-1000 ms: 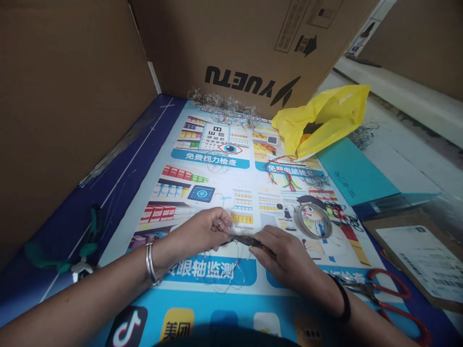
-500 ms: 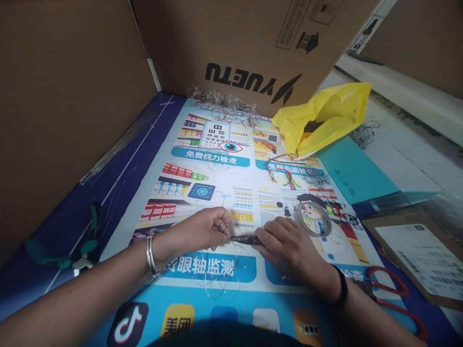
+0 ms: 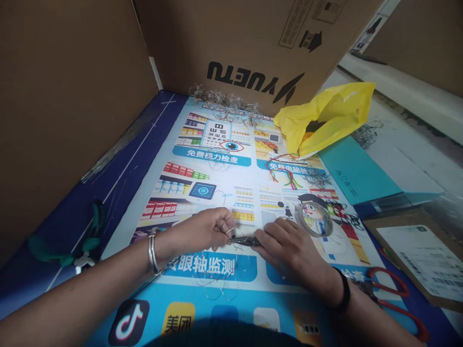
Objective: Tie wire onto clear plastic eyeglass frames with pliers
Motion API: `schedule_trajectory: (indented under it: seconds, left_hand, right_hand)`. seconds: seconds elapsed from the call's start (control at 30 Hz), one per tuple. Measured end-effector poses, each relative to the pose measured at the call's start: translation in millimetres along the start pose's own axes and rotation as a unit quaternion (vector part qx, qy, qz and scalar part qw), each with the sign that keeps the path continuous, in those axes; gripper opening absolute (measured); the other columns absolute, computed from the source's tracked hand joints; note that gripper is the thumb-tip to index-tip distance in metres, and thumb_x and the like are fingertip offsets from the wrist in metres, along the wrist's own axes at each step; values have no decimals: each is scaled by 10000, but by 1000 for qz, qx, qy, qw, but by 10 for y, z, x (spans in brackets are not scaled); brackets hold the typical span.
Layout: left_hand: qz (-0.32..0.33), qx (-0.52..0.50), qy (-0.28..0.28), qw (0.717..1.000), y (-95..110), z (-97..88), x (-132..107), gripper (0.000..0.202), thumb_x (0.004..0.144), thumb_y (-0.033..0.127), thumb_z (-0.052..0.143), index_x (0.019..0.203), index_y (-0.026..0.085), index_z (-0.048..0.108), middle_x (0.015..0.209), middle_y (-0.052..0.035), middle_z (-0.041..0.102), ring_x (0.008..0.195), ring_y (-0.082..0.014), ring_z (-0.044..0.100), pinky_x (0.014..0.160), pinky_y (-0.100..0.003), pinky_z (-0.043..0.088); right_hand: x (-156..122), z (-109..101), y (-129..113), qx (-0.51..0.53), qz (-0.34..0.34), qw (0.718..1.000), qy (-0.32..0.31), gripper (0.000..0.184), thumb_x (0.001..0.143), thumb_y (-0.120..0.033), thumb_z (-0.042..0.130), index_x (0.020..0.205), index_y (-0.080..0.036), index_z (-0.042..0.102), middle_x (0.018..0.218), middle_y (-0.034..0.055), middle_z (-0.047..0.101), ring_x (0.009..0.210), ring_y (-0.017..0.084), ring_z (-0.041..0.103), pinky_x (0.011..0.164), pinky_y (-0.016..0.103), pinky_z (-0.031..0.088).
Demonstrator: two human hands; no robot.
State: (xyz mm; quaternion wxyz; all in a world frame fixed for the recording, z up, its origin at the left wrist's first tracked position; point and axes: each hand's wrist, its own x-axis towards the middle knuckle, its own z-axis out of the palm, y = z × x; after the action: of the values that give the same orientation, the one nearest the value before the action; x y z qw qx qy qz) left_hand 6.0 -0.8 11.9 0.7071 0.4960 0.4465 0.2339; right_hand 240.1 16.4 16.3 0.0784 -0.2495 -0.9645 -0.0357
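My left hand [image 3: 217,229] pinches a thin wire [image 3: 238,270] between thumb and fingers, with loops of it hanging below over the printed sheet. My right hand [image 3: 285,246] is wrapped round a pair of pliers [image 3: 245,240], whose jaws point left and meet the wire at my left fingertips. Whether the jaws are fully closed is too small to tell. The plier handles are hidden in my right palm. Just beyond that hand lies a roll of clear tape [image 3: 315,219].
Green-handled pliers [image 3: 88,246] lie at left, red-handled scissors [image 3: 392,294] at right. Tangled wire pieces [image 3: 227,103] sit against the cardboard box [image 3: 246,43]. A yellow bag [image 3: 325,115], coloured cords [image 3: 285,173], black loops [image 3: 343,214] and a turquoise folder [image 3: 358,168] are at right.
Both hands stay at nearly the same place, the pliers still at the left fingertips. A slight camera shift moves the whole scene a little.
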Motion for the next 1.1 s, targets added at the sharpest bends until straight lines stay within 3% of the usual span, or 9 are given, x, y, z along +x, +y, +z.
schedule_trajectory:
  seconds: [0.4, 1.1]
  left_hand:
    - [10, 15, -25, 1000, -18, -15, -7, 170, 740, 126, 553, 894, 169, 498, 757, 19, 530, 617, -97, 458, 534, -229, 361]
    - [7, 9, -9, 1000, -36, 10, 11, 164, 717, 120, 544, 869, 161, 497, 737, 14, 534, 601, -94, 458, 524, -228, 333]
  right_hand:
    - [37, -132, -2, -40, -38, 998, -15, 157, 893, -310, 478, 942, -182, 554, 760, 31, 521, 692, 165, 413, 619, 317, 266]
    - [42, -65, -33, -5, 3, 998, -55, 153, 889, -332, 469, 843, -199, 527, 773, 30, 502, 700, 167, 391, 609, 307, 224]
